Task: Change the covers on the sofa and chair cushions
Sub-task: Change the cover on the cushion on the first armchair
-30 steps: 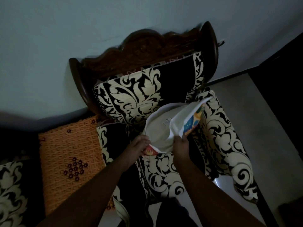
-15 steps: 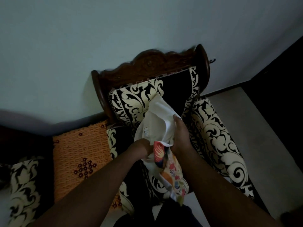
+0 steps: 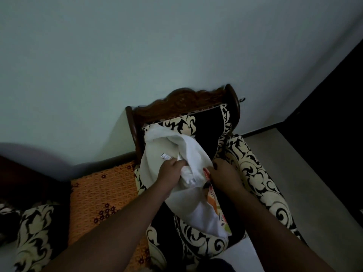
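Note:
A cushion cover (image 3: 194,209), white on its inner side with a colourful floral print showing along one edge, hangs in front of a wooden chair (image 3: 188,97). My left hand (image 3: 170,171) grips a bunch of the white fabric near its middle. My right hand (image 3: 224,173) holds the cover's right edge where the print shows. The cover's upper part drapes against the chair's black-and-cream back cushion (image 3: 208,122). A seat cushion (image 3: 196,238) in the same pattern lies under the cover.
An orange patterned cushion (image 3: 102,195) sits left of the chair. Another black-and-cream cushion (image 3: 35,232) lies at the lower left. The chair's padded right arm (image 3: 259,183) runs beside a pale floor (image 3: 306,189). A plain wall stands behind, a dark doorway at right.
The cover has been lifted and spread upward against the back cushion. Both hands have risen with it and regripped. The view has tilted up, showing more wall.

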Available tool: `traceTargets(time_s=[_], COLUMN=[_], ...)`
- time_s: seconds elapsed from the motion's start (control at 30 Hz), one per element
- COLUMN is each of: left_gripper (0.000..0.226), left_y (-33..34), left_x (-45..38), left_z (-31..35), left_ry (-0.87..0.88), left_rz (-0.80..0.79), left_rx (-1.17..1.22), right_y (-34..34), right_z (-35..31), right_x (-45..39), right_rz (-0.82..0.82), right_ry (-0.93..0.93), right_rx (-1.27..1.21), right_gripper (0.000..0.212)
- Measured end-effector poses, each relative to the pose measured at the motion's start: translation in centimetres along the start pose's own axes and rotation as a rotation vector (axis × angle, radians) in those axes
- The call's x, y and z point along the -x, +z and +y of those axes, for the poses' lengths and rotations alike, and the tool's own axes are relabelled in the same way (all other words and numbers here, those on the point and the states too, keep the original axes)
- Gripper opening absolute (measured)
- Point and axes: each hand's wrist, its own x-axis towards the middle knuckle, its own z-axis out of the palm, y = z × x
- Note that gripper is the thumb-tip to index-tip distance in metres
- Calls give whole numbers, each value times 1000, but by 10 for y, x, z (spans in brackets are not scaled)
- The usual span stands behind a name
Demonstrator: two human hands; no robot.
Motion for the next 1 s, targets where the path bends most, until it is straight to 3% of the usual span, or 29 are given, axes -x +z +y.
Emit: traceTargets(time_s=[0.13, 0.27, 0.33, 0.43, 0.5, 0.57, 0.63, 0.77, 0.87, 0.93, 1.0], left_gripper=[19, 12, 30, 58, 60, 42, 29, 32, 42, 44, 46], left_y=[-25, -34, -34, -29, -24, -19, -17, -16, -15, -15, -14], left_x=[18, 34, 37, 43, 46, 48, 51, 55, 59, 61, 61], left_z=[7, 10, 9, 9, 13, 16, 19, 12, 8, 6, 5], left_ry=[-47, 54, 137, 246, 273, 268, 250, 358, 407, 430, 429], left_rz=[32, -6, -45, -49, -52, -96, -131, -140, -142, -170, -196], left_rx=[168, 151, 91, 26, -6, -22, -19, -173, -279, -308, -318], right_y=[2, 10, 9, -2, -9, -14, -10, -7, -11, -10, -7], right_z=[21, 42, 33, -8, -46, -83, -101, -95, -91, -92, -91], right_x=[2, 4, 2, -1, 1, 3, 1, -14, -25, -27, -28], right_rz=[35, -34, -34, 217, 291, 170, 68, 59, -88, -201, -235], right_ry=[17, 24, -12, -144, -255, -265, -258, -157, -49, -23, -101], right_rx=[119, 221, 213, 81, -79, -123, 68, 186, 208, 310, 409], right_gripper=[17, 21, 25, 20, 17, 28, 49, 70, 83, 83, 64])
